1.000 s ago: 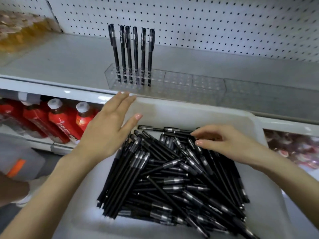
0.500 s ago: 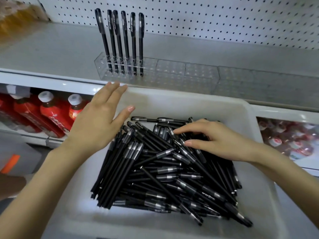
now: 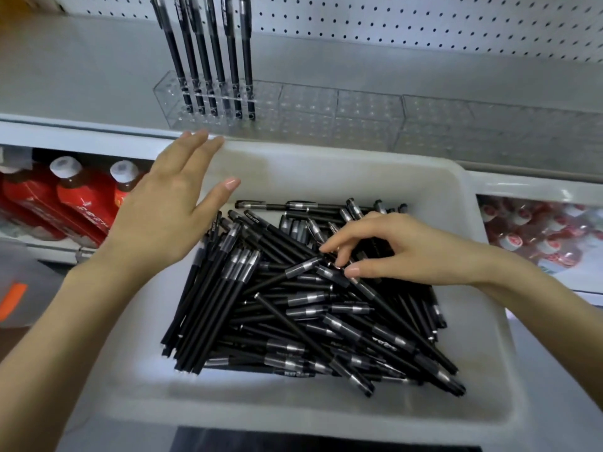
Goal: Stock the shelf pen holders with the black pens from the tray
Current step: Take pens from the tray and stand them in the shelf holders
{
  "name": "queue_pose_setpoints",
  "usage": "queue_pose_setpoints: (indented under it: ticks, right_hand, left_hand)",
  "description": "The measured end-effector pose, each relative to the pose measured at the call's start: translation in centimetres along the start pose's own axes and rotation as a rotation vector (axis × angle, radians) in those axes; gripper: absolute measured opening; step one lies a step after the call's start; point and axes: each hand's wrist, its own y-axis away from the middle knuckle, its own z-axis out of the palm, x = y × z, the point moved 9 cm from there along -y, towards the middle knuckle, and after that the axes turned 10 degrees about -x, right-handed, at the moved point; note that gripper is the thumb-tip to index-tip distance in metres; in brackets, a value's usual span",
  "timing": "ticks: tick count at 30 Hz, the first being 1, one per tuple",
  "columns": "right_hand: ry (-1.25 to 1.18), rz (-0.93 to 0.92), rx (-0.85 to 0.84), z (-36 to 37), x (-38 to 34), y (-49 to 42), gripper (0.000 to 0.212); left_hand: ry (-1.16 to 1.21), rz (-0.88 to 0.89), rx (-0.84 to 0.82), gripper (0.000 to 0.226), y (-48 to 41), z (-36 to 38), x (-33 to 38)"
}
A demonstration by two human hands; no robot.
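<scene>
A white tray (image 3: 326,158) holds a loose heap of black pens (image 3: 293,305). My right hand (image 3: 408,252) reaches in from the right, its curled fingertips and thumb pinching a black pen on top of the heap. My left hand (image 3: 163,216) hovers flat with straight fingers over the tray's far left corner and holds nothing. On the shelf behind stands a clear pen holder (image 3: 310,106). Several black pens (image 3: 212,53) stand upright in its left end; the other holes are bare.
A second clear holder (image 3: 489,125) sits to the right on the grey shelf (image 3: 81,76), in front of a white pegboard wall (image 3: 424,24). Red bottles with white caps (image 3: 75,203) fill the lower shelf at left; red-and-white packs (image 3: 538,230) lie at lower right.
My right hand slid leftward over the heap and curled its fingers down onto a pen. The left hand stayed open near the tray's corner. My view dipped lower and closer.
</scene>
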Motion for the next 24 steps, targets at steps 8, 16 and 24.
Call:
queue_pose_setpoints:
  ticks: [8,16,24]
  right_hand:
    - [0.143,0.076,-0.036,0.7,0.0,1.0,0.042]
    - [0.097,0.032,0.095,0.0,-0.9,3.1,0.043]
    - [-0.372,0.084,0.222,-0.6,0.0,3.6,0.033]
  left_hand:
    - [0.001,-0.004,-0.003,0.064,0.0,0.1,-0.1]
    - [0.006,-0.008,-0.009,0.065,0.1,0.2,-0.2]
    - [0.002,-0.011,-0.014,0.065,0.1,0.1,-0.2]
